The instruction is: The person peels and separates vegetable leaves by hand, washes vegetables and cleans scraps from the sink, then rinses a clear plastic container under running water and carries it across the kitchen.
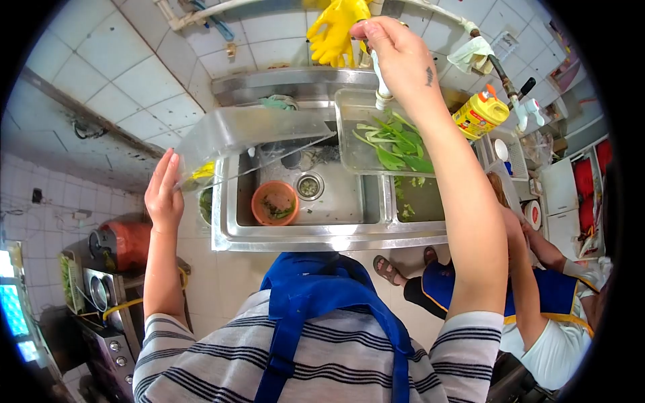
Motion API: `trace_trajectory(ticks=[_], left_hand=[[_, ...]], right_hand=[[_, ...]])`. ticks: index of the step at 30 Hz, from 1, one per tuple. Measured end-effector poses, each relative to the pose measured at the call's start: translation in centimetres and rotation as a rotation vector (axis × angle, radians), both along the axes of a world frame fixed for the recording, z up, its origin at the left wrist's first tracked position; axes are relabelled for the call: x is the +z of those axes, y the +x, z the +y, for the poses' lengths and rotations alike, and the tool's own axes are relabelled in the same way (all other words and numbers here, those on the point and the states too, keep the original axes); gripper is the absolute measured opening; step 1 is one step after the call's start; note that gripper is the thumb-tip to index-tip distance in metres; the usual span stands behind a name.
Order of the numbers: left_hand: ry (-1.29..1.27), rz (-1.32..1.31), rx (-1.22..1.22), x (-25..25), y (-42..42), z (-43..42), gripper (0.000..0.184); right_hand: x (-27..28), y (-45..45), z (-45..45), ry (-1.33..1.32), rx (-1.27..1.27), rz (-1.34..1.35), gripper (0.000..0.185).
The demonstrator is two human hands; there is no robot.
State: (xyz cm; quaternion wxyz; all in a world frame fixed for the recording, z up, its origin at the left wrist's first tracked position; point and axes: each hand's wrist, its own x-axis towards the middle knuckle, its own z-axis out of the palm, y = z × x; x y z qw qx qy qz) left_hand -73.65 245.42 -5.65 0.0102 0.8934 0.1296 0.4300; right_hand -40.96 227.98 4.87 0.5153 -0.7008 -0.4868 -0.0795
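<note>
My left hand point(164, 191) grips the left end of a clear plastic tub point(235, 131), which is tilted over the left basin of the steel sink point(322, 236). At the wall, the fingers of my right hand point(400, 57) are closed at the top of the white tap point(381, 80); the tap's handle is mostly hidden. Below that arm, a second clear tub point(346, 158) with green leafy stalks point(396, 141) rests across the sink. An orange-brown bowl point(275, 203) holding dark green scraps sits in the left basin, beside the drain strainer point(310, 186).
Yellow rubber gloves point(332, 37) hang on the wall by the tap. A yellow bottle point(481, 114) stands behind the sink's right side. Another person point(537, 316) in a blue apron works close on my right. A stove point(111, 342) is at the lower left.
</note>
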Motion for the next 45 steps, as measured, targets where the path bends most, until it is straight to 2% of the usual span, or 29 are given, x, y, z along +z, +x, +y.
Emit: trace_trajectory(ticks=[11, 23, 26, 29, 31, 33, 34, 36, 38, 40, 41, 44, 45], left_hand=[[0.016, 0.075, 0.002, -0.1, -1.7, -0.2, 0.05], [0.053, 0.062, -0.017, -0.4, -2.6, 0.0, 0.051], [0.084, 0.058, -0.051, -0.2, -2.7, 0.0, 0.046], [0.145, 0.076, -0.078, 0.0, -2.5, 0.5, 0.039], [0.165, 0.08, -0.103, 0.3, -2.4, 0.9, 0.036], [0.191, 0.073, -0.137, 0.4, -2.3, 1.3, 0.032], [0.213, 0.083, -0.151, 0.4, -2.3, 1.6, 0.031], [0.264, 0.077, -0.201, 0.1, -1.8, 2.3, 0.029], [0.235, 0.133, -0.27, 0.8, -1.5, 2.5, 0.028], [0.256, 0.14, -0.311, 1.3, -1.5, 2.1, 0.031], [0.273, 0.171, -0.328, 1.7, -2.0, 1.7, 0.032], [0.33, 0.157, -0.381, 1.8, -3.6, 0.5, 0.032], [0.348, 0.14, -0.4, 2.0, -4.3, -0.3, 0.032]], right_hand=[[-0.1, 0.0, 0.1, 0.032, -0.002, -0.013, 0.022], [0.2, -0.4, -0.1, 0.043, -0.015, -0.017, 0.025], [0.4, -0.4, -0.5, -0.062, 0.025, 0.067, 0.024], [-0.8, 0.0, -0.5, 0.03, 0.094, 0.17, 0.028], [-1.5, -2.3, -1.6, 0.22, -0.072, -0.055, 0.047], [-3.8, -4.7, -3.8, 0.317, -0.079, 0.116, 0.061], [-5.2, -6.1, -5.0, 0.409, -0.075, 0.236, 0.062], [-10.3, -8.7, -7.9, 0.472, -0.186, 0.403, 0.049], [-14.3, -12.1, -11.0, 0.291, -0.301, 0.555, 0.04], [-17.4, -15.6, -14.8, -0.031, -0.458, 0.348, 0.038], [-18.9, -17.4, -16.8, -0.1, -0.441, 0.419, 0.038], [-23.0, -23.4, -21.7, -0.154, -0.455, 0.71, 0.036], [-23.8, -25.2, -23.3, -0.13, -0.473, 0.699, 0.036]])
